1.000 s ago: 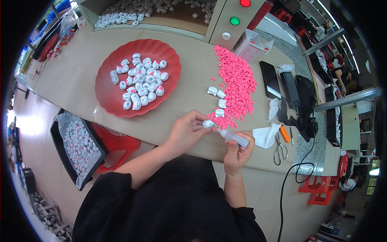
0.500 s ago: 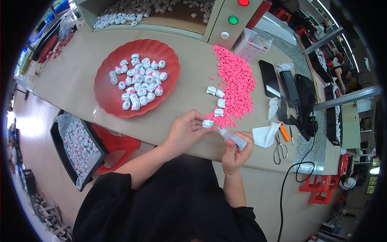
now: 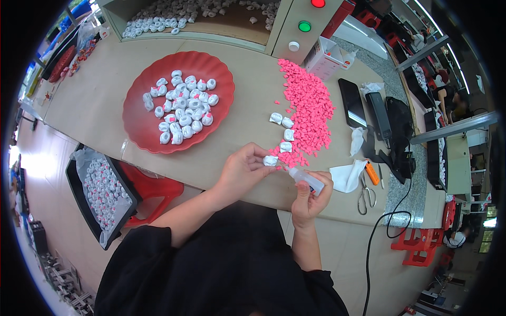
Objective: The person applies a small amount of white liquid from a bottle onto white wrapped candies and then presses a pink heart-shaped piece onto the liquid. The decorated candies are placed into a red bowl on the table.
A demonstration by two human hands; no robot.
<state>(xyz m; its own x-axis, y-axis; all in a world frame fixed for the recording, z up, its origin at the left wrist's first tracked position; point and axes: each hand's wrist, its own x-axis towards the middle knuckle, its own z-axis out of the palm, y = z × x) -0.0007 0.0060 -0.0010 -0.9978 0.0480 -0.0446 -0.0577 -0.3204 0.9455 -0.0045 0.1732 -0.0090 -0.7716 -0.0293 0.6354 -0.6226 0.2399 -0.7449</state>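
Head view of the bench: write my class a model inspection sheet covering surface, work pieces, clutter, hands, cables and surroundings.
Surface: beige tabletop, with a grey speckled strip on the right.
Work pieces: red scalloped plate holding many white pieces; pink pile, with four white pieces along its left edge.
Clutter: phone, white cloth, orange tool and scissors, all at right.
Hands: left hand pinches a small white piece; right hand grips a translucent bottle, tip toward the left hand.
Cables: one black cable, looping at lower right.
Surroundings: black tray of white-and-pink pieces beside a red stool.
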